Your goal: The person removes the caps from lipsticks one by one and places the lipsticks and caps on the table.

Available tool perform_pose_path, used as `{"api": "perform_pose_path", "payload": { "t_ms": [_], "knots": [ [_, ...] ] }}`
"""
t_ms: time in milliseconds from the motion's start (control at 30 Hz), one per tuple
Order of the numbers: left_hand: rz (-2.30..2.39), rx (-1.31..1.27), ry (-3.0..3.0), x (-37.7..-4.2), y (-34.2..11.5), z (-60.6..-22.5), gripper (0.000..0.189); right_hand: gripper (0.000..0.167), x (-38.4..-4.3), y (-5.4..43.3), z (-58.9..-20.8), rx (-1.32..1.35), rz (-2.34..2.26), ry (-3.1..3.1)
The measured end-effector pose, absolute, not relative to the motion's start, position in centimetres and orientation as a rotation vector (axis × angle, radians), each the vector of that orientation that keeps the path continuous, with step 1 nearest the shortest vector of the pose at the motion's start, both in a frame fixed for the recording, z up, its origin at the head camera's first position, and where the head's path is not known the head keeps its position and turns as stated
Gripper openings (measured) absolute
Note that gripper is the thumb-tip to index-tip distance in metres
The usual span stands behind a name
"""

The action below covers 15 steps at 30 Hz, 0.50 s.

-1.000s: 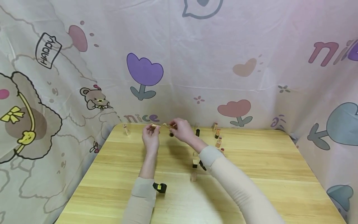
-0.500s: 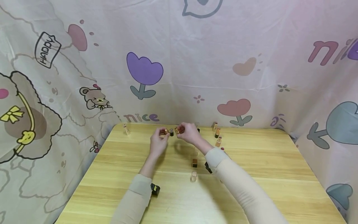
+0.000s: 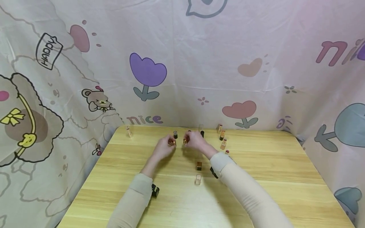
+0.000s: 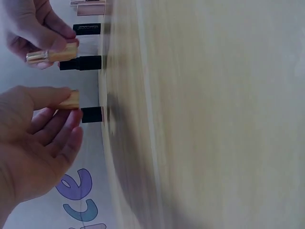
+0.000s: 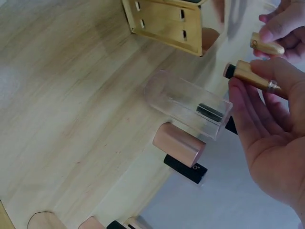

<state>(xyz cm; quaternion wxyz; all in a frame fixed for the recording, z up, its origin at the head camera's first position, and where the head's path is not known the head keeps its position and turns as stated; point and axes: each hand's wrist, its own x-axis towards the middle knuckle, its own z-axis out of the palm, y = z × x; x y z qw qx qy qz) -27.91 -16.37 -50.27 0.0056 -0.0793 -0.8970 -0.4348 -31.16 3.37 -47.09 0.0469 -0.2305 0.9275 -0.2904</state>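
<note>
My left hand (image 3: 165, 147) pinches a small gold lipstick cap (image 4: 71, 99) between thumb and fingers. Just to its right, my right hand (image 3: 195, 141) grips a gold lipstick tube (image 5: 250, 76) with a black end, a clear ring showing near the palm. Cap and tube are held apart, both over the back half of the table. A black lipstick tube (image 3: 175, 134) stands upright just behind the left hand. Behind the right hand, another black tube (image 3: 202, 133) is partly hidden.
Several uncapped lipsticks (image 3: 223, 144) stand in a row at the back right, and a pale lipstick (image 3: 129, 132) at the far left. Nearer are a square gold-and-black piece (image 3: 199, 166) and a clear pinkish cap (image 3: 198, 179). A printed cloth (image 3: 199, 63) hangs behind the table.
Both hands have come nearer and to the right, still holding the gold pieces. The black tube behind the left hand now shows fully.
</note>
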Motion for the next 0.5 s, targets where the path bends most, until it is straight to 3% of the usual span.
{"api": "perform_pose_path", "payload": {
  "t_ms": [500],
  "knots": [
    [-1.136,-0.34,-3.007,-27.7,-16.9,-50.9,0.02,0.02,-31.3,3.7,-48.3,-0.671,-0.681,2.761]
  ]
}}
